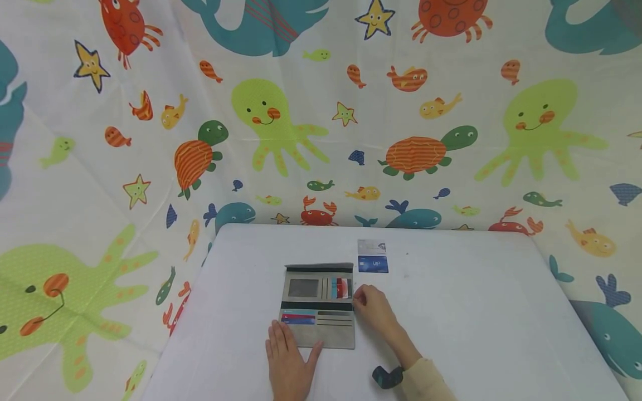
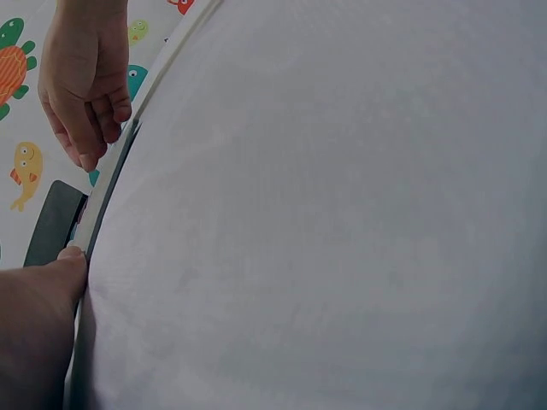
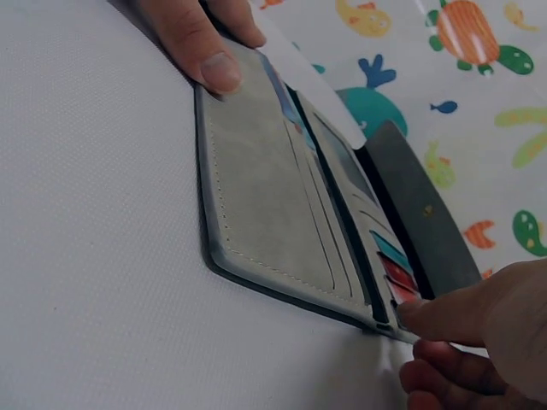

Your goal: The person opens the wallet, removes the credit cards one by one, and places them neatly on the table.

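A grey wallet (image 1: 331, 337) lies unfolded on the white table, its flap at the far side. My left hand (image 1: 290, 362) rests on its lower left corner, fingers straight and thumb along the near edge. At the right edge, close to the fold, my right hand (image 1: 376, 311) pinches the wallet between thumb and curled fingers. Beside that thumb, red and teal cards (image 3: 398, 275) sit in the upper panel's slots. Blue and red cards (image 1: 298, 318) fill slots at the lower panel's left. In the left wrist view the wallet shows only edge-on.
Past the wallet's upper right corner lie a blue VIP card (image 1: 373, 264) and a silver-grey card (image 1: 371, 247). A dark wrist device (image 1: 387, 377) is on my right forearm. Behind the table (image 1: 466, 312) hangs a curtain (image 1: 311, 72) printed with sea animals.
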The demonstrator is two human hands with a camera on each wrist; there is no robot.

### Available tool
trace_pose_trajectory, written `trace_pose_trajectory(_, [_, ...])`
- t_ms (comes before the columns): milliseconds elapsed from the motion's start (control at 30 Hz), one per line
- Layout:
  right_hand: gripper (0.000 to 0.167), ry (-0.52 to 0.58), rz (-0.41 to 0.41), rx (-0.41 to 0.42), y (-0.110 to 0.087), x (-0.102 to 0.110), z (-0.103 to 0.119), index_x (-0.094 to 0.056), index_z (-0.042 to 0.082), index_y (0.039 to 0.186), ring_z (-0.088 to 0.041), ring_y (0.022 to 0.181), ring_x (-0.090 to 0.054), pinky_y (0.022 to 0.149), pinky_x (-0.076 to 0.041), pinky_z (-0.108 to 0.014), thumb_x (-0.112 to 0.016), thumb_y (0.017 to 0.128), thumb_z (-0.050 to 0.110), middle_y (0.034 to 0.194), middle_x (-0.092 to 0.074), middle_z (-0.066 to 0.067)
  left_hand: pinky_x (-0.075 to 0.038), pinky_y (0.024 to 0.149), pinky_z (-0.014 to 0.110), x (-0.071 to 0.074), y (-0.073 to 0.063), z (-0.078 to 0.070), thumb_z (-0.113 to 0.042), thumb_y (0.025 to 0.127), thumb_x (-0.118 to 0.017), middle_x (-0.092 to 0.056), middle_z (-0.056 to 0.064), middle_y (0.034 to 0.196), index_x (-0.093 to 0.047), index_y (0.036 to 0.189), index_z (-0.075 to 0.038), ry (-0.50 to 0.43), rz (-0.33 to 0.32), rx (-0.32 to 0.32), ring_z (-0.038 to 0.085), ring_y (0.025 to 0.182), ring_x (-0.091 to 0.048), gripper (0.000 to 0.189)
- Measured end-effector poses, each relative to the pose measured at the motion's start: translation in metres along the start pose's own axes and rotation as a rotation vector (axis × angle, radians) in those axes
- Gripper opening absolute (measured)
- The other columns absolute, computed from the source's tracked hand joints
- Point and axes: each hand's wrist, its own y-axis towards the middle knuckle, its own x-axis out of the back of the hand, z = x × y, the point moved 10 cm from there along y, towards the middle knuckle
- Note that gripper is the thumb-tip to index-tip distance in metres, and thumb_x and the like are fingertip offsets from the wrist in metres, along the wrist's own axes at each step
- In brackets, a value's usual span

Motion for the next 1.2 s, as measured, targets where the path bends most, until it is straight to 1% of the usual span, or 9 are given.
trace_pose_trajectory(167, [0.01, 0.017, 0.041, 0.029, -0.004, -0.007, 0.004, -0.065, 0.01, 0.096, -0.011, 0.076, -0.052, 0.067, -0.049, -0.02, -0.073, 0.09, 0.01, 0.082, -0.06, 0.002, -0.02, 0.125, 0.058, 0.0, 0.0, 0.0, -0.068, 0.082, -0.066, -0.016, 0.022, 0.167, -0.023, 0.156, 0.004, -0.007, -0.009, 0.001, 0.041, 0.154, -0.018, 0.112])
trace_pose_trajectory(333, [0.009, 0.002, 0.068, 0.097, -0.008, -0.013, 0.01, -0.066, 0.01, 0.095, -0.008, 0.074, -0.053, 0.065, -0.049, -0.019, -0.072, 0.089, 0.008, 0.082, -0.063, 0.003, -0.019, 0.125, 0.057, -0.001, -0.001, 0.001, -0.069, 0.082, -0.065, -0.015, 0.021, 0.168, -0.022, 0.157, 0.004, 0.002, 0.008, 0.012, 0.04, 0.155, -0.017, 0.112])
trace_pose_trajectory(500, [0.007, -0.028, 0.07, 0.158, -0.012, -0.015, 0.018, -0.068, 0.01, 0.091, -0.006, 0.071, -0.051, 0.063, -0.048, -0.019, -0.073, 0.088, 0.007, 0.078, -0.063, 0.004, -0.02, 0.125, 0.057, 0.0, -0.001, 0.001, -0.068, 0.082, -0.066, -0.016, 0.022, 0.167, -0.024, 0.156, 0.004, 0.002, 0.006, 0.016, 0.041, 0.154, -0.018, 0.112])
trace_pose_trajectory(567, [0.005, -0.051, 0.071, 0.177, -0.012, -0.015, 0.02, -0.069, 0.009, 0.089, -0.006, 0.072, -0.052, 0.065, -0.05, -0.021, -0.073, 0.087, 0.006, 0.079, -0.064, 0.003, -0.02, 0.125, 0.057, 0.0, -0.001, 0.001, -0.067, 0.082, -0.067, -0.017, 0.022, 0.167, -0.024, 0.156, 0.005, -0.005, 0.005, 0.016, 0.041, 0.154, -0.018, 0.111])
trace_pose_trajectory(667, [0.003, -0.076, 0.099, 0.177, -0.011, -0.018, 0.021, -0.072, 0.009, 0.09, -0.007, 0.075, -0.055, 0.071, -0.056, -0.024, -0.073, 0.088, 0.007, 0.082, -0.067, 0.002, -0.02, 0.125, 0.057, 0.001, -0.001, 0.0, -0.067, 0.082, -0.066, -0.016, 0.022, 0.167, -0.024, 0.156, 0.005, -0.008, 0.01, 0.017, 0.041, 0.154, -0.018, 0.111])
trace_pose_trajectory(767, [0.004, -0.089, 0.137, 0.171, -0.01, -0.022, 0.022, -0.074, 0.01, 0.092, -0.008, 0.078, -0.058, 0.075, -0.058, -0.026, -0.073, 0.089, 0.008, 0.085, -0.068, 0.001, -0.02, 0.125, 0.057, 0.001, -0.001, 0.001, -0.068, 0.082, -0.067, -0.016, 0.022, 0.167, -0.024, 0.156, 0.005, 0.0, 0.005, 0.015, 0.041, 0.154, -0.018, 0.112])
trace_pose_trajectory(967, [0.005, -0.102, 0.195, 0.164, -0.006, -0.028, 0.023, -0.075, 0.011, 0.093, -0.008, 0.078, -0.056, 0.075, -0.058, -0.025, -0.073, 0.09, 0.008, 0.086, -0.066, 0.001, -0.02, 0.125, 0.057, 0.001, 0.0, 0.002, -0.069, 0.082, -0.065, -0.018, 0.022, 0.167, -0.025, 0.156, 0.004, 0.012, -0.013, 0.001, 0.041, 0.154, -0.02, 0.111])
trace_pose_trajectory(1100, [0.004, -0.111, 0.227, 0.159, -0.003, -0.031, 0.022, -0.072, 0.011, 0.094, -0.008, 0.077, -0.056, 0.074, -0.058, -0.025, -0.072, 0.09, 0.009, 0.086, -0.065, 0.002, -0.019, 0.125, 0.057, -0.001, 0.001, 0.003, -0.07, 0.082, -0.064, -0.016, 0.022, 0.167, -0.025, 0.156, 0.004, 0.002, 0.005, 0.009, 0.041, 0.154, -0.018, 0.112])
trace_pose_trajectory(1200, [0.003, -0.115, 0.246, 0.159, -0.002, -0.033, 0.022, -0.07, 0.011, 0.093, -0.008, 0.076, -0.055, 0.071, -0.056, -0.024, -0.072, 0.091, 0.011, 0.084, -0.062, 0.002, -0.019, 0.125, 0.057, -0.003, 0.001, 0.003, -0.07, 0.082, -0.065, -0.015, 0.021, 0.168, -0.024, 0.156, 0.004, 0.0, 0.027, 0.019, 0.041, 0.155, -0.017, 0.112])
